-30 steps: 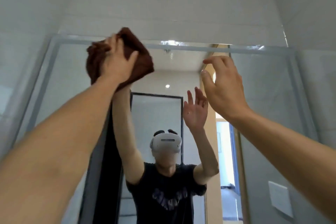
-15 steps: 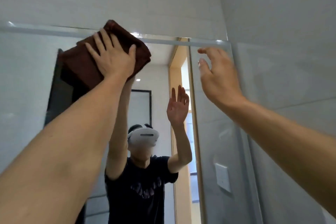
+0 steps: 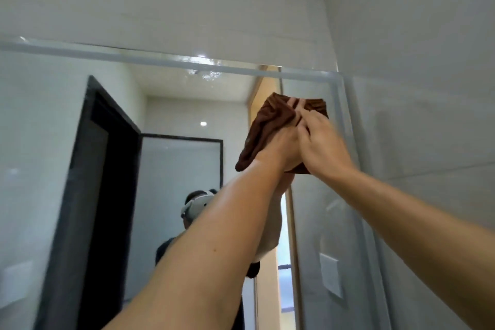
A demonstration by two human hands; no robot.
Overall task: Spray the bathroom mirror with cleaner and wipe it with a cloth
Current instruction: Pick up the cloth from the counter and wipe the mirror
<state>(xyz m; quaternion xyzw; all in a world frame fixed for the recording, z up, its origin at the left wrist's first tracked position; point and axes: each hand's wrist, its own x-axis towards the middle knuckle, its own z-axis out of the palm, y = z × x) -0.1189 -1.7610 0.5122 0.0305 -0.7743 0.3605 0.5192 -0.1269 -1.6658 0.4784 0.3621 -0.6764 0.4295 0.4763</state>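
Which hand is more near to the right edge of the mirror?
Right. The right hand lies on the right side of the cloth, next to the mirror's right edge. The left hand presses the cloth beside it, farther from that edge.

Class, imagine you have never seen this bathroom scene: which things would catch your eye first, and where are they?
First, the brown cloth pressed high on the mirror, near its upper right corner. Both hands meet on it: the left hand lies over the cloth and the right hand sits beside it. In the glass, left of centre, a dark door frame stands out against the pale walls.
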